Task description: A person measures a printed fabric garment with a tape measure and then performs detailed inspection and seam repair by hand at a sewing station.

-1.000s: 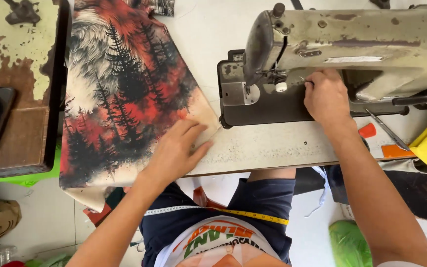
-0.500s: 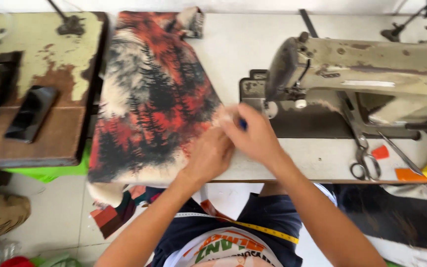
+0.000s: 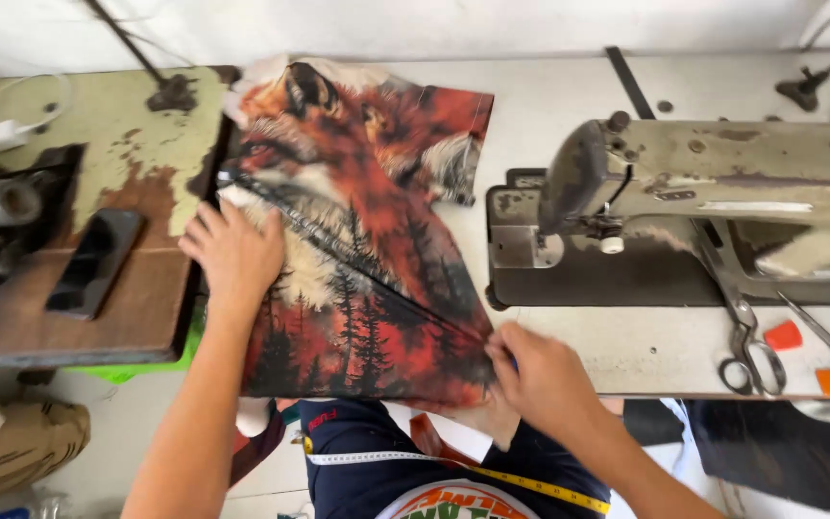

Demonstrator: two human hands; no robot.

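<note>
free: bare table [image 3: 549, 96] behind fabric [image 3: 367, 250] | blocked right: sewing machine [image 3: 684, 211], scissors [image 3: 746, 327]

Both arms are bare to the elbow, the left hand [image 3: 234, 252] and right hand [image 3: 542, 377] without gloves or rings — below them a dark navy shirt with a round orange-and-green print, a white-and-yellow measuring tape [image 3: 453, 469] draped across it.

Sewing workshop: worn industrial sewing machine [image 3: 713, 192] on a white counter [image 3: 549, 96], scissors [image 3: 746, 332], printed fabric [image 3: 367, 240], tape measure [image 3: 453, 466] around the neck.
</note>
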